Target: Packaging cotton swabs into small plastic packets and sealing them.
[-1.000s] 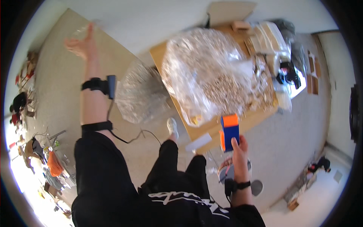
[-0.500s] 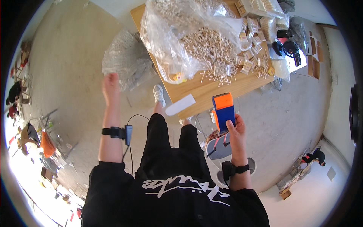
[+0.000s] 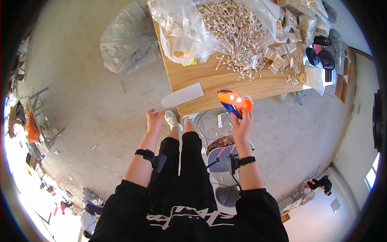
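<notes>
The empty left hand [image 3: 155,121], fingers loosely parted, has swung inward, seemingly putting the tilted orange-and-blue boxy object [image 3: 236,103] gripped by the right hand [image 3: 242,126] within easier reach.

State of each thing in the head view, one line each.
Left hand: empty, fingers apart.
Right hand: closed on the orange-and-blue plastic tool.
White-tipped wooden swabs: loose, heaped, some directly on the wooden table.
Clear plastic bag on the table: open, rumpled.
Clear plastic bag on the floor: rumpled.
White round-ended sheet: flat, overhanging the table edge.
Black fan: running or not, cannot tell.
</notes>
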`<state>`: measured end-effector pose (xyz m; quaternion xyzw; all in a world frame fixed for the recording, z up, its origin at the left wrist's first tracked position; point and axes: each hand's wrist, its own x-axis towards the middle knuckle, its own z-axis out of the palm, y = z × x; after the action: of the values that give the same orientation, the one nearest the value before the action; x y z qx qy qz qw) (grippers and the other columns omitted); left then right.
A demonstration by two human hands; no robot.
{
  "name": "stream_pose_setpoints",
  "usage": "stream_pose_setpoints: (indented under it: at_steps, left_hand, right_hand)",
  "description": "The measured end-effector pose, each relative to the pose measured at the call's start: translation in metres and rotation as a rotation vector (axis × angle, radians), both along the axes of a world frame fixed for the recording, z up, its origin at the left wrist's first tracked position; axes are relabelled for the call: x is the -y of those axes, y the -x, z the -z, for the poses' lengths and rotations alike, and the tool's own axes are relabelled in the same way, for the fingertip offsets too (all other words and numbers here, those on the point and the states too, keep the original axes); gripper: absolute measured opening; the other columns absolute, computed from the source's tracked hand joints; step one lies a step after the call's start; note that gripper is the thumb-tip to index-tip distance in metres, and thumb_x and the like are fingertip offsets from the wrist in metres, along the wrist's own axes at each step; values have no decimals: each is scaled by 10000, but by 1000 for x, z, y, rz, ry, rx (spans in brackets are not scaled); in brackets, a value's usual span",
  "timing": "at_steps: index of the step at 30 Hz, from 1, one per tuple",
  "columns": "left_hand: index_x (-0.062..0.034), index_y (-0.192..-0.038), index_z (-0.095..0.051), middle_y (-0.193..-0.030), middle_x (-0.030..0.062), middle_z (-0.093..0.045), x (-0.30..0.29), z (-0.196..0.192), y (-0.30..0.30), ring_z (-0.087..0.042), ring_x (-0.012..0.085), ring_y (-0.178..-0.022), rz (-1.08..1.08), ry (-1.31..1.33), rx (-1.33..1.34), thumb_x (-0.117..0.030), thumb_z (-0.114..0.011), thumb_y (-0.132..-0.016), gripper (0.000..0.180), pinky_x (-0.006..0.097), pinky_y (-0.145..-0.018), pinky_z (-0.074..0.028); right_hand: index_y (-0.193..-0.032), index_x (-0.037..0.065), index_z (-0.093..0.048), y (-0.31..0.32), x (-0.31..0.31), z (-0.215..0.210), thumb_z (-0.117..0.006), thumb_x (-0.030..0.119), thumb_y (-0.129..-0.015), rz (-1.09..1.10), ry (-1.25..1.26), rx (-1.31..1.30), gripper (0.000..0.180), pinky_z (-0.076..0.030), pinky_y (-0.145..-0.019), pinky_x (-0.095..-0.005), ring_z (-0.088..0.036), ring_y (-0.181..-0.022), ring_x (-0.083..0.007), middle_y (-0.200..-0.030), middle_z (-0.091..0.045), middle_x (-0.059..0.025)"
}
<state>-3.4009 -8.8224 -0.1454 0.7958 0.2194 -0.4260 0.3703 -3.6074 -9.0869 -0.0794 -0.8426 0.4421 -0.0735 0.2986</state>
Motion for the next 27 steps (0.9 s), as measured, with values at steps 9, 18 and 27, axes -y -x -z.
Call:
stream_pose_setpoints:
  at_steps: [9,18,27]
  left_hand:
    - [0,-1419,-210,-1258,169,-552,18,20,15,-496,235,-1207,-213,248,-104,-269,-777,-811,874,393,-1028,-355]
    - [-82,-1248,-442,-1164,53,-583,16,60,35,-554,154,-1051,-628,591,-120,-155,-725,-860,485,323,-896,-400]
    - [-58,-1148,-505,-1087,61,-628,28,63,27,-621,167,-991,-631,648,17,-48,-646,-897,288,329,-900,-502]
  right_hand:
    - [-1089,18,-577,-4,23,97,-722,233,-822,-109,361,35,373,-414,-864,-470,-552,-1022,-356,-1003,-627,-176]
    - [-1076,20,-554,-24,27,94,-729,123,-802,-166,529,127,341,-398,-993,-475,-535,-1114,-361,-1102,-589,-144]
    - [-1316,59,-520,-68,-44,85,-684,165,-815,-626,260,50,537,-334,-1078,-516,-420,-1307,-348,-1396,-454,-131]
